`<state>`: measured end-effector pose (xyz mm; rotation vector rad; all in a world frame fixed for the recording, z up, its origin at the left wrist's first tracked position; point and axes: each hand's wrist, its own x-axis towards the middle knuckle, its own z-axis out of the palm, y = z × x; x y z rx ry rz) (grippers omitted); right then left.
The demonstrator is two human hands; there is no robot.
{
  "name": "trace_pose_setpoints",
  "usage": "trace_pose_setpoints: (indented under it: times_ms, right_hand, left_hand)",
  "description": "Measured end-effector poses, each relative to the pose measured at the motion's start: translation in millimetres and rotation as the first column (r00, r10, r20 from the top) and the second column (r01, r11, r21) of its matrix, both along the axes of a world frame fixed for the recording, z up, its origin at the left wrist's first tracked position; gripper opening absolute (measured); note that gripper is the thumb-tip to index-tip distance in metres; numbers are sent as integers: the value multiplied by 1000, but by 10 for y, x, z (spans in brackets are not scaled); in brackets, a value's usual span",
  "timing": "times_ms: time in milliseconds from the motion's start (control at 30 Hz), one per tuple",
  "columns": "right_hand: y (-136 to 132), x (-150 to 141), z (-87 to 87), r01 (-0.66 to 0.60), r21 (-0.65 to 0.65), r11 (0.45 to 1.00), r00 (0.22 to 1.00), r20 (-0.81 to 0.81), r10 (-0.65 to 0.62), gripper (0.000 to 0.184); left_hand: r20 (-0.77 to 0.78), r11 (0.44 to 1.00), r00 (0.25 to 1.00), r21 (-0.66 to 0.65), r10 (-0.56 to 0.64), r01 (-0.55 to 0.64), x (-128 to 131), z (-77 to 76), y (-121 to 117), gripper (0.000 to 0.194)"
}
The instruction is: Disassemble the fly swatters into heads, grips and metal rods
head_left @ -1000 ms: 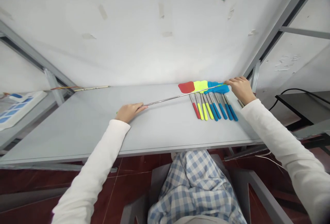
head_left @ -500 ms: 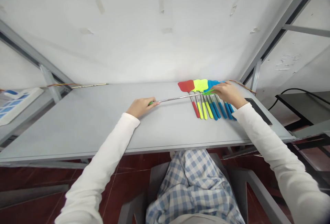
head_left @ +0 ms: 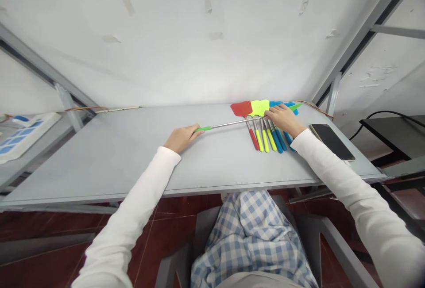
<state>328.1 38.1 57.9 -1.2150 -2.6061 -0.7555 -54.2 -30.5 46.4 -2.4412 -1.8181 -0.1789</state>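
A green fly swatter [head_left: 229, 124] with a thin metal rod stretches level between my hands. My left hand [head_left: 182, 138] is closed around the end of its green handle. My right hand [head_left: 283, 119] grips the rod near the other end, and part of the green head sticks out to the right of the fingers. Under and beside that hand lie other swatters in a row: a red swatter [head_left: 241, 108], several yellow swatters [head_left: 260, 107] and several blue swatters [head_left: 280, 142]. My right hand and sleeve hide part of the blue ones.
A dark phone [head_left: 332, 141] lies right of the swatters on the grey table [head_left: 109, 155]. Thin cables [head_left: 119, 109] run along the back edge by the white wall. At far left is a white and blue object [head_left: 28, 135]. A black surface [head_left: 398, 135] stands at right.
My right hand has shifted left from the swatter's green head onto the rod, so the head now shows beyond it. More of the green handle shows at my left hand.
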Motion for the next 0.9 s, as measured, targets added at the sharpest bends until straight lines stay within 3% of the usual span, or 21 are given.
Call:
trace_pose_setpoints:
  times_ms: [167,433,600,700,800,900]
  right_hand:
    - [19,52,-4,-78,-102,992,996,-61,72,24]
    - [-333,-535,105,-185,-140,973,983,-33,182,25]
    - [-459,-438,179,-188,-37,981,982,-28,187,29]
    - [-412,-233,220,-79,35,996,978,-192,84,34]
    - [-247,-57,213,10,-68,998,888,-458,-40,51]
    - [-45,16,127,-183,-339,923,699,-705,-121,54]
  left_hand:
    - [-19,999,999,17,-31,31,20,-68,-41,44]
    - [48,993,992,-22,-119,120,657,-13,-34,45]
    - [61,995,995,-41,-83,86,512,71,-42,44]
    - [74,998,997,-50,-33,37,318,94,-79,43]
    - [122,999,993,-47,-1,7,166,92,-95,43]
    - [169,999,986,-52,10,-1,100,68,-83,45]
